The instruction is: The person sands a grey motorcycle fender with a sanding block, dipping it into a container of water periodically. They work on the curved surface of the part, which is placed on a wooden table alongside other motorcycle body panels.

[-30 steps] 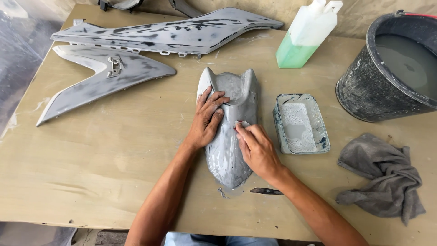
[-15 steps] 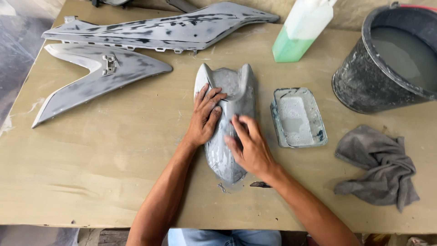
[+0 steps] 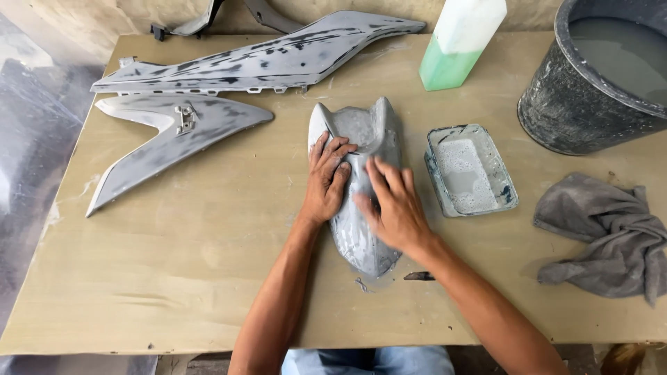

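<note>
Under both palms, in the middle of the table (image 3: 174,278), lay the grey fender panel (image 3: 361,132), wet and foamy. The left hand (image 3: 326,180) pressed flat on its left flank, fingers spread, gripping nothing. The right hand (image 3: 392,208), blurred, lay open on the ridge. The panel seemed light, stiff and slippery; its dry rims would be safer to hold. Right of the hands stood a soapy tray (image 3: 472,170).

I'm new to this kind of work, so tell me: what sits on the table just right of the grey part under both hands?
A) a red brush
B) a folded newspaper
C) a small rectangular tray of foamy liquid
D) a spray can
C: the tray, holding foamy liquid, lies right of the grey part that the left hand and right hand press on.
</note>
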